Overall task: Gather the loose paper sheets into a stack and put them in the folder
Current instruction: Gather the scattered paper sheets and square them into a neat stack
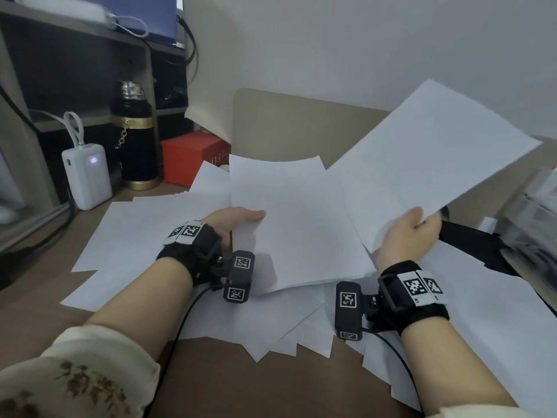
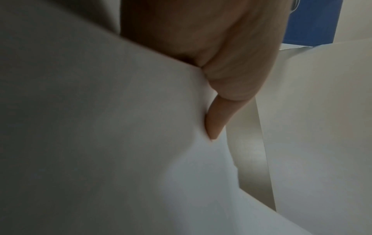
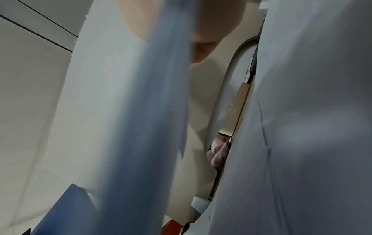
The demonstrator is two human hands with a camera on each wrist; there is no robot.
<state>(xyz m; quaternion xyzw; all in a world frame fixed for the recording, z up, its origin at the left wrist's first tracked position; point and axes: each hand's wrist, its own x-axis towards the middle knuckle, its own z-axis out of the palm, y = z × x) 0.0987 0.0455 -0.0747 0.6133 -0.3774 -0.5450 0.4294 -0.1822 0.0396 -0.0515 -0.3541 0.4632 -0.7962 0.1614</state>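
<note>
Several white paper sheets [image 1: 144,233] lie spread and overlapping over the brown desk. My left hand [image 1: 241,220] grips the left edge of a small stack of sheets [image 1: 289,224], thumb on top, lifted slightly above the pile. In the left wrist view my left thumb [image 2: 231,79] presses on that stack [image 2: 120,127]. My right hand [image 1: 413,233] pinches the near corner of a single white sheet [image 1: 437,152] held up in the air, tilted to the right. The right wrist view shows that sheet [image 3: 130,111] blurred and edge-on. A black flat object [image 1: 470,245], maybe the folder, lies under papers at right.
At the back left stand a white power bank [image 1: 87,176], a black-and-gold flask [image 1: 134,137] and a red box [image 1: 190,155]. A beige chair back [image 1: 286,128] is behind the desk. Clear plastic trays [image 1: 530,224] sit at the right edge. A bare strip of desk [image 1: 271,387] lies nearest me.
</note>
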